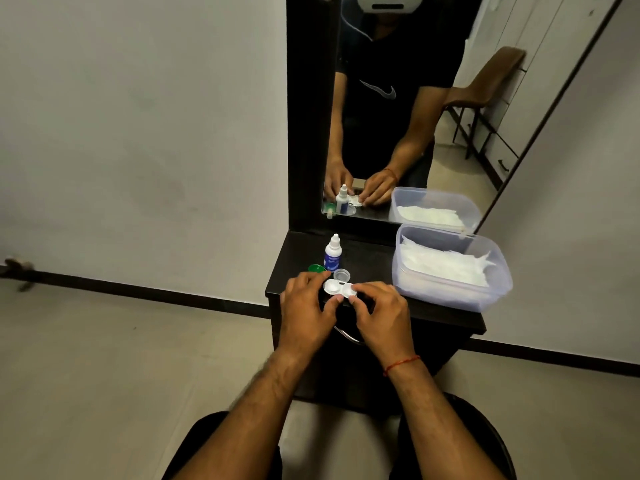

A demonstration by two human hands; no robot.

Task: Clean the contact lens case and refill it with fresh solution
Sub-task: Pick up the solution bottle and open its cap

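1. The white plastic twin-well contact lens case [338, 288] is held over the front edge of the dark dresser top [374, 258]. It is pinched at either end by the curled fingers of the left hand [304, 306] and the right hand [379, 311].
2. Uncapping is judged done: a round green cap [317, 268] and a clear round cap [341, 274] lie just behind.
3. The small white blue-labelled solution bottle [333, 253] stands untouched, so refilling is judged pending.
4. Whether the wells are wet or wiped cannot be told; white tissues are seen in the translucent plastic tub [450, 292].

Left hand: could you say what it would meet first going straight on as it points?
The left hand pinches the lens case; beyond it, probably the clear cap, though depth is unclear.
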